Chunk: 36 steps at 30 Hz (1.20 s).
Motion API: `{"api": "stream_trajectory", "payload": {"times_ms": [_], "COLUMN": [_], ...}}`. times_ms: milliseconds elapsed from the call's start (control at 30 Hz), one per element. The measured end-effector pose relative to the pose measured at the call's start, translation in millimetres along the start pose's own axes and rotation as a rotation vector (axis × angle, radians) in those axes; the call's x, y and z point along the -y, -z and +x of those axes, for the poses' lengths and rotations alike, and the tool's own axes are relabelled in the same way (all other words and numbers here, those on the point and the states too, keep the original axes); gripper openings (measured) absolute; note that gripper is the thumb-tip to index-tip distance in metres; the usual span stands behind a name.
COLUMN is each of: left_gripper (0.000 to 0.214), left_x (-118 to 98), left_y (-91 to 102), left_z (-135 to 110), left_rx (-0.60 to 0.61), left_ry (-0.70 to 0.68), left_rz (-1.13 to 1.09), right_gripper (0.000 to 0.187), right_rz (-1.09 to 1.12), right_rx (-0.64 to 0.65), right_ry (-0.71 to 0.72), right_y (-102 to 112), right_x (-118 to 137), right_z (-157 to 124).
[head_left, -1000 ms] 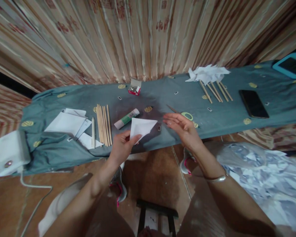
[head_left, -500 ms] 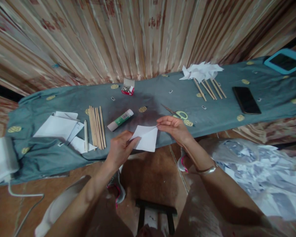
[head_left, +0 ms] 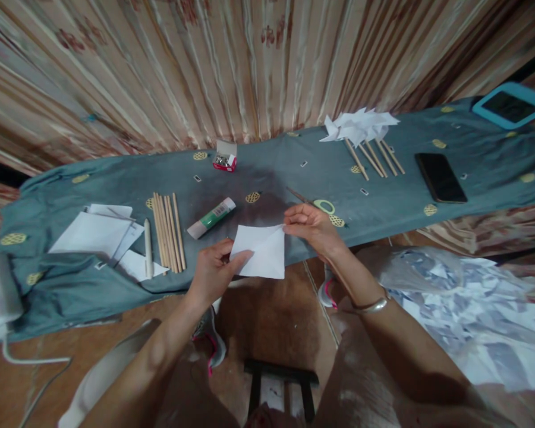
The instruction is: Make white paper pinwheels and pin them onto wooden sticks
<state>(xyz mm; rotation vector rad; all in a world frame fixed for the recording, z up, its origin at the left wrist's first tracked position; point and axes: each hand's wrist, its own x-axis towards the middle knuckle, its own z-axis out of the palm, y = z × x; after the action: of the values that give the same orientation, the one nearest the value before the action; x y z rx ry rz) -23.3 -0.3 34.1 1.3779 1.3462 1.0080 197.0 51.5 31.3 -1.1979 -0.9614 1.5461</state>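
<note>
A white square of paper [head_left: 264, 257] with a faint diagonal crease is held between both hands, over the front edge of the cloth-covered table [head_left: 276, 160]. My left hand [head_left: 216, 267] grips its left side, thumb on top. With thumb and fingertips my right hand [head_left: 310, 229] pinches its upper right corner. Just behind the paper lies a green and white glue stick [head_left: 211, 217]. Scissors [head_left: 324, 206] with light green handles rest beyond my right hand. To the left are several thin wooden sticks [head_left: 168, 232] and a white pen-like stick [head_left: 148, 246].
White paper sheets [head_left: 91, 235] lie at the left. Farther back stands an open red box of small metal pieces [head_left: 225, 161]. Paper pinwheels [head_left: 361, 126] on sticks, a black phone [head_left: 440, 177] and a blue-framed tablet [head_left: 512, 106] lie rightward. A bag of paper scraps [head_left: 468, 315] is below right.
The paper has turned slightly and lies flatter, its creased face now more square to me. Both hands keep their hold. The view has shifted a little.
</note>
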Motion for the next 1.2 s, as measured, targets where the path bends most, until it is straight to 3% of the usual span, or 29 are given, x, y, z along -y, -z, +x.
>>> {"api": "stream_trajectory", "payload": {"times_ms": [300, 567, 867, 1200], "left_gripper": [0.028, 0.028, 0.026, 0.027], "left_x": [3, -1, 2, 1], "left_y": [-2.5, -1.6, -6.4, -6.9], "left_z": [2, 3, 3, 5], "left_rx": [0.029, -0.023, 0.013, -0.001], "left_ry": [0.161, 0.179, 0.153, 0.171], "left_rz": [-0.176, -0.188, -0.148, -0.164], "right_gripper": [0.035, 0.034, 0.041, 0.043], "right_rz": [0.086, 0.140, 0.048, 0.059], "right_rx": [-0.002, -0.078, 0.043, -0.075], "right_ry": [-0.020, 0.002, -0.036, -0.001], "right_y": [0, 10, 7, 13], "right_x": [0, 4, 2, 2], "right_z": [-1, 1, -3, 3]}}
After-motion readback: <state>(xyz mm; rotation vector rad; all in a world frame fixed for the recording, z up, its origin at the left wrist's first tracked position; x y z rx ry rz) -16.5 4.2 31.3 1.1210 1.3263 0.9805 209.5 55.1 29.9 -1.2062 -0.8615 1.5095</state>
